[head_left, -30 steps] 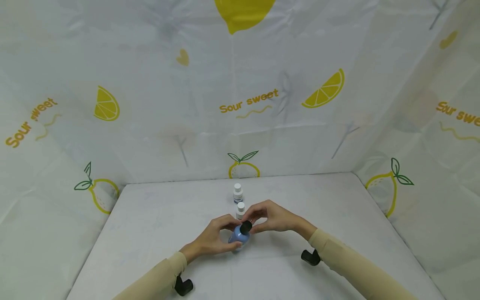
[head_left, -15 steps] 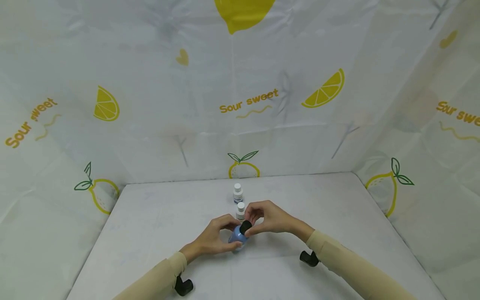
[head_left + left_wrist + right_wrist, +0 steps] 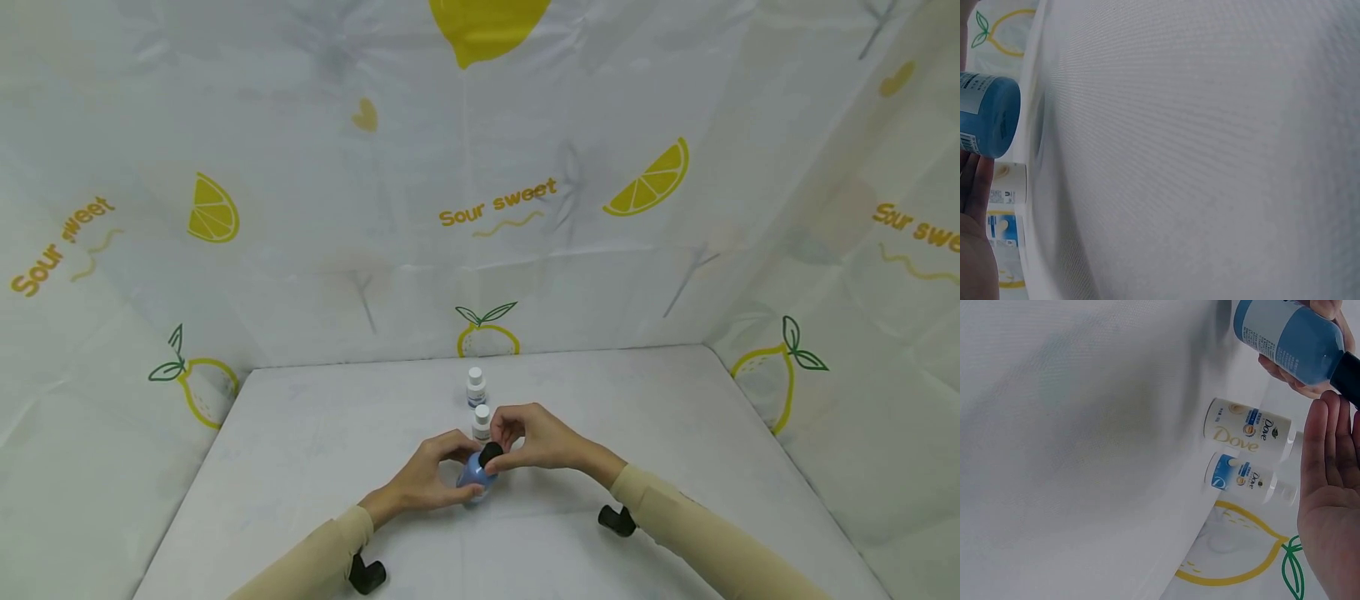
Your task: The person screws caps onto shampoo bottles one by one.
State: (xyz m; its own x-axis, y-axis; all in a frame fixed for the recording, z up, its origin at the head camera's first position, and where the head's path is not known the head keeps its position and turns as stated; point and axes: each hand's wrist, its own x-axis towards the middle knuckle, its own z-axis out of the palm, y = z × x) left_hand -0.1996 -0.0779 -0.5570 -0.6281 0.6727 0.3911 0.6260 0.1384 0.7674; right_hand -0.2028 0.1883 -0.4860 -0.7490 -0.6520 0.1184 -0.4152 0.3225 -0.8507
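Note:
My left hand grips the body of a blue bottle, which leans with its black cap up and to the right. In the left wrist view the bottle's bottom shows, raised off the table. My right hand pinches the cap, thumb on its near side and fingers behind it. In the right wrist view the right fingers lie along the black cap; that hand's thumb is out of sight there.
Just behind the hands stands a white Dove bottle with gold lettering. Behind it is another white Dove bottle with a blue label. A white cloth covers the table, and a lemon-print curtain rises at its back edge.
On the cap, my right thumb has shifted left and toward me while its fingers moved slightly right. The right forearm has dropped back a little. My left hand and the bottle have stayed in place.

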